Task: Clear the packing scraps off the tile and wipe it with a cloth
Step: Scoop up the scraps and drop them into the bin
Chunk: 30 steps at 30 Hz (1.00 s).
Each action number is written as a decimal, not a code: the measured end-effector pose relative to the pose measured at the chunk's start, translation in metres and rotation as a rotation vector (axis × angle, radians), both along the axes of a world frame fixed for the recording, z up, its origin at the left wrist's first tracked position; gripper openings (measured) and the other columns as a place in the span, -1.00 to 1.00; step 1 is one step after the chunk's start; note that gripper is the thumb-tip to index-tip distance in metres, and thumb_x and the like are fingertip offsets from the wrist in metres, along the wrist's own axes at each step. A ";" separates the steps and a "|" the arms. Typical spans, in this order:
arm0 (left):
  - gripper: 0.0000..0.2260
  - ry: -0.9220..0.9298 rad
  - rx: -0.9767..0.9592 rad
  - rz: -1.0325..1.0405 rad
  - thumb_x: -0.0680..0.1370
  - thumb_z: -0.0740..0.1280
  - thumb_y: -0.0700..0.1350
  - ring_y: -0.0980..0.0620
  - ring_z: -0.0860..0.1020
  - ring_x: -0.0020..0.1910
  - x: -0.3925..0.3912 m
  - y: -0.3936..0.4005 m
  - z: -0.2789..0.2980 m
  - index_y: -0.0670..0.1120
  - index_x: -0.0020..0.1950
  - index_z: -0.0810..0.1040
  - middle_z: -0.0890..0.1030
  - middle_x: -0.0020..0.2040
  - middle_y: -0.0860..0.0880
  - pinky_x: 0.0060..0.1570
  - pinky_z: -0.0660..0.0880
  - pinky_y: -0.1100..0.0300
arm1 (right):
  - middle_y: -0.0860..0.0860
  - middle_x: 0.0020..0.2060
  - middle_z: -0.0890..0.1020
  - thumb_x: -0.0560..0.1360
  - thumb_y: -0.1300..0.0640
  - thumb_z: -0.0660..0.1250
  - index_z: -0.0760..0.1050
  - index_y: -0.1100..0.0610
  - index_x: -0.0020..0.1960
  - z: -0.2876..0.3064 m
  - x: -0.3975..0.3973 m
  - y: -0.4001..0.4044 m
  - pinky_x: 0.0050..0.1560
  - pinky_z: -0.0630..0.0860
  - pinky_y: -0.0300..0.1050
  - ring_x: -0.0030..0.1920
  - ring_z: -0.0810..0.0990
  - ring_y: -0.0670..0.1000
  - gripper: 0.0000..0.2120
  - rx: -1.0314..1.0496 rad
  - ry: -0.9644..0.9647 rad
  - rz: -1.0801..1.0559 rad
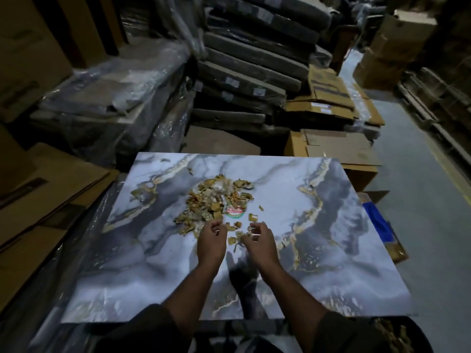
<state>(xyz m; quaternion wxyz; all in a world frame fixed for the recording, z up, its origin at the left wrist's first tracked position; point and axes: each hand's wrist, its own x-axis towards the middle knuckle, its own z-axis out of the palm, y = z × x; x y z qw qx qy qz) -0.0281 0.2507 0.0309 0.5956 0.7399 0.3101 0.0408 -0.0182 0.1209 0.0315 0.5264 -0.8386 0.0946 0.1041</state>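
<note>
Starting on the far left, flattened cardboard sheets [48, 189] lean beside the work area, and behind them sits a plastic-wrapped stack [109, 98] of slabs. Dead centre is the marble-look tile [153, 263], white and grey with gold veins, lying flat and filling most of the view. It rests on something wrapped in plastic underneath, can't really tell what.

A pile of packing scraps [214, 200], tan cardboard bits mixed with pale shreds, sits in the middle of the tile toward its far half, with a few loose pieces scattered at the near edge of the pile. A round red and green sticker [234, 211] shows just at the near right edge of the pile.

Both hands hover at that near edge. The left hand [211, 240] has its fingers curled down among the scraps, but whether that grip is actually pinching anything, I can't tell. The right hand [260, 242] sits just beside it, fingers bent and loosely spread over small bits between the two hands, nothing clearly held.

Further right, cardboard boxes [331, 151] are stacked past the far right corner of the tile, and something blue [377, 222] pokes out along its right edge, next to the grey floor [420, 200].
</note>
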 end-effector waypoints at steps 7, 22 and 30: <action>-0.82 -0.019 0.158 0.031 0.56 0.39 -0.17 -0.09 0.62 0.04 0.027 0.039 -0.011 -0.06 0.16 0.58 0.65 0.05 -0.09 0.05 0.60 -0.02 | 0.06 0.38 0.32 0.41 -0.07 0.55 0.35 -0.02 0.47 -0.038 0.027 0.000 0.34 0.36 -0.09 0.39 0.29 0.10 -0.29 -0.473 -0.038 0.153; -0.58 0.073 0.548 -0.178 0.47 0.47 -0.14 -0.14 0.40 0.45 0.070 0.057 -0.059 -0.09 0.33 0.57 0.52 0.39 -0.14 0.47 0.31 -0.07 | -0.04 0.19 0.50 0.59 0.07 0.29 0.49 0.02 0.32 -0.065 0.070 0.032 0.21 0.40 -0.17 0.25 0.44 0.01 -0.70 -0.289 -0.359 0.448; -0.71 0.002 0.227 -0.114 0.50 0.31 0.08 0.25 0.55 0.16 0.060 0.074 -0.060 0.16 0.23 0.51 0.60 0.20 0.13 0.16 0.45 0.39 | 0.00 0.61 0.11 0.41 -0.30 0.27 0.13 -0.15 0.60 -0.078 0.101 0.071 0.53 -0.08 0.17 0.63 -0.04 0.08 -0.19 -0.519 -0.566 0.641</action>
